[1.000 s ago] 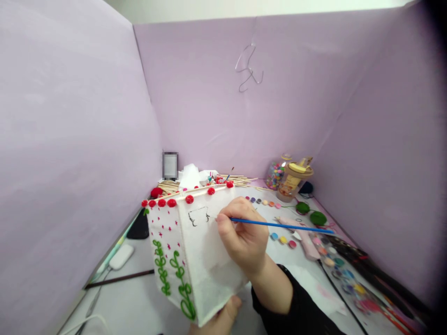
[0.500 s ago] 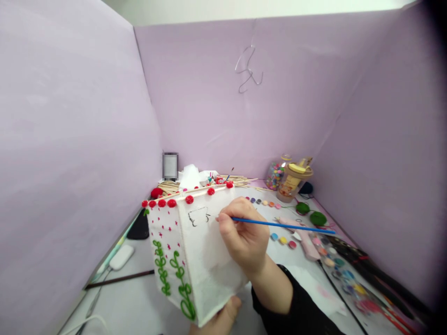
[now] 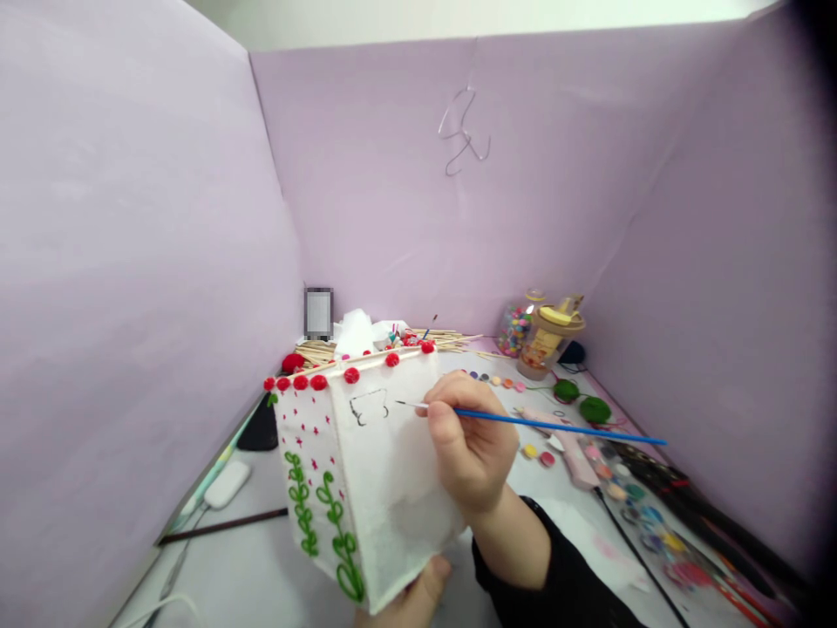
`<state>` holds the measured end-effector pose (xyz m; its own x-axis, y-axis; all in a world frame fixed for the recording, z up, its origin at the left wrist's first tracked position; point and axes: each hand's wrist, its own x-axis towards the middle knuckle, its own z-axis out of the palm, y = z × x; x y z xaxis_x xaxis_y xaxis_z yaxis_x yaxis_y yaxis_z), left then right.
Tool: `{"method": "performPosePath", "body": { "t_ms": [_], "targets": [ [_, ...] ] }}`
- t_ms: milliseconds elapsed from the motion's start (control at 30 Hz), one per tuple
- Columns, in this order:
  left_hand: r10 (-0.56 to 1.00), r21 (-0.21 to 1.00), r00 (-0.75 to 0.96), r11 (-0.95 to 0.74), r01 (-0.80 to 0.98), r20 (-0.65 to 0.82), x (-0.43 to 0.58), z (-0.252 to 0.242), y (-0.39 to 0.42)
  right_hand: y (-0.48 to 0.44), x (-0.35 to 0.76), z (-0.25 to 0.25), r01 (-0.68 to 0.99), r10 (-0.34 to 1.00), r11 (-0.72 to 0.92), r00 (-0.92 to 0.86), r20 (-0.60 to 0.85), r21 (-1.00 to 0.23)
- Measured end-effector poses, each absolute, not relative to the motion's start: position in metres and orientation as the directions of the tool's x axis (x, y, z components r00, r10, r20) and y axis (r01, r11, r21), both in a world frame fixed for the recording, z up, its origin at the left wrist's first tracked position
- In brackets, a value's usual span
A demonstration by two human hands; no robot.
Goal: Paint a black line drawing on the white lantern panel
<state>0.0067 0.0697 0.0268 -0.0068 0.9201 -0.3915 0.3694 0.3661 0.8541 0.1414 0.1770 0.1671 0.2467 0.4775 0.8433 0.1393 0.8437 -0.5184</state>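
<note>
My left hand (image 3: 411, 602) grips a white paper lantern (image 3: 392, 497) from below; its thumb shows at the bottom edge and the other fingers are hidden. Red pompoms line the lantern's top edge. Green vines and small pink marks decorate its left panel. On the panel facing me are thin black painted lines (image 3: 370, 406). My right hand (image 3: 474, 440) pinches a blue paintbrush (image 3: 555, 425) near its bristles. The dark brush tip points left, just right of the black lines; whether it touches the panel I cannot tell.
Paint pots (image 3: 537, 453), green pompoms (image 3: 595, 410), a pink glue gun (image 3: 575, 458) and black-handled pliers (image 3: 693, 506) lie to the right. Behind stand a jar of beads (image 3: 514, 330) and a cup (image 3: 549, 344), near wooden sticks (image 3: 451, 337). A white case (image 3: 227, 485) sits left.
My right hand and the paintbrush have moved right, away from the black lines. A line at the right of the drawing now looks longer. The lantern has barely shifted.
</note>
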Motion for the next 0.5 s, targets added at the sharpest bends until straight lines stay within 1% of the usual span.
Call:
{"method": "performPosePath", "body": {
  "t_ms": [133,333,500],
  "targets": [
    [0.897,0.842,0.021,0.407,0.354,-0.442,0.0073,0.0302,0.0699,0.1778,0.1398,0.1679,0.105,0.459,0.863,0.243,0.854,-0.494],
    [0.898,0.854,0.059,0.394,0.339,-0.437,0.0051,0.0294,0.0713,0.1775,0.1379,0.1672,0.131,0.413,0.886,0.215,0.885,-0.445],
    [0.902,0.852,0.046,0.388,0.351,-0.43,0.0062,0.0317,0.0711,0.1772,0.1378,0.1663,0.142,0.399,0.892,0.196,0.896,-0.428]
  ]
}}
